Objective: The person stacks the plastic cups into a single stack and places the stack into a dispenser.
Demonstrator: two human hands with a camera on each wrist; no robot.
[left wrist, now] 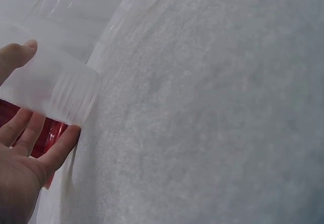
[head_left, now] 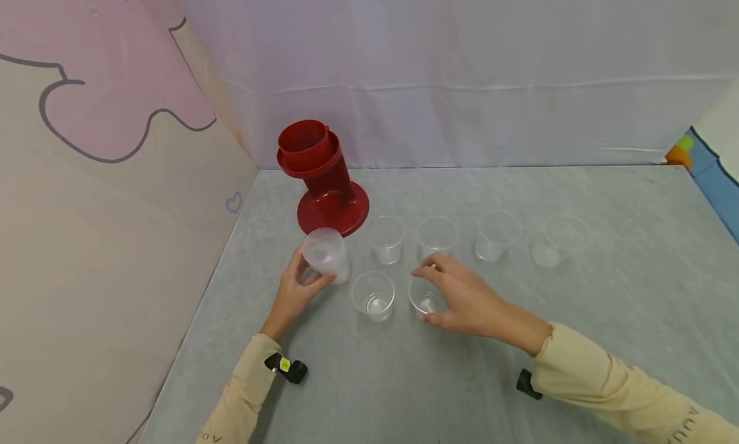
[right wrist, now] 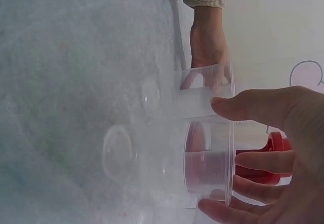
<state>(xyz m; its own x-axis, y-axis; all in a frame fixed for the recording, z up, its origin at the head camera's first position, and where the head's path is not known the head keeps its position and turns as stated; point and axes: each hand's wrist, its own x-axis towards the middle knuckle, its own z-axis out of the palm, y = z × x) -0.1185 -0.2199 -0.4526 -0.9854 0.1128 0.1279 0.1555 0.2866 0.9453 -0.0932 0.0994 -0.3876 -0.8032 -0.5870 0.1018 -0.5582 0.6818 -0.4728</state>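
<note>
My left hand (head_left: 294,294) holds a stack of translucent plastic cups (head_left: 324,248) low over the table at the left. In the left wrist view, the thumb lies on one side of the stack (left wrist: 71,89) and the fingers are on the other. My right hand (head_left: 462,296) is spread around the rim of a clear plastic cup (head_left: 426,299) standing on the table. A small gap shows between its thumb and that cup (right wrist: 207,158) in the right wrist view. Another clear cup (head_left: 374,296) stands between the hands.
Behind the hands stands a row of several clear cups, from one near the stand (head_left: 386,239) to one at the right (head_left: 562,235). The red stand (head_left: 333,203) with a cup-like top is at the back left. Walls border the grey table (head_left: 606,341) at left and back.
</note>
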